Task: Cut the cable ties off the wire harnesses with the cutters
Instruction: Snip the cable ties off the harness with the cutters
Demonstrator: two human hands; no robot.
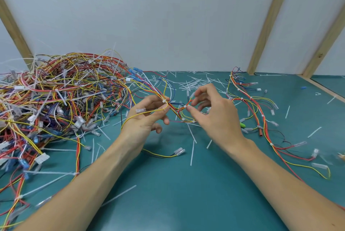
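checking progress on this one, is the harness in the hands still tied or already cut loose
Still tied: the harness held between left hand and right hand shows small white cable ties cinched round its wires. No cutters in either hand.

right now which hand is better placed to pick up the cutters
Right hand, probably. The left hand grips the red and yellow wire harness; the right only fingers it, and a green handle-like object, perhaps the cutters, lies beside it.

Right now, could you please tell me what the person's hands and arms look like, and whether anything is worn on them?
Both forearms are bare up to the frame's lower edge: no sleeves show. The left hand and right hand wear no gloves, and no rings, watch or wristband can be seen. The visible fingernails look short and unpainted.
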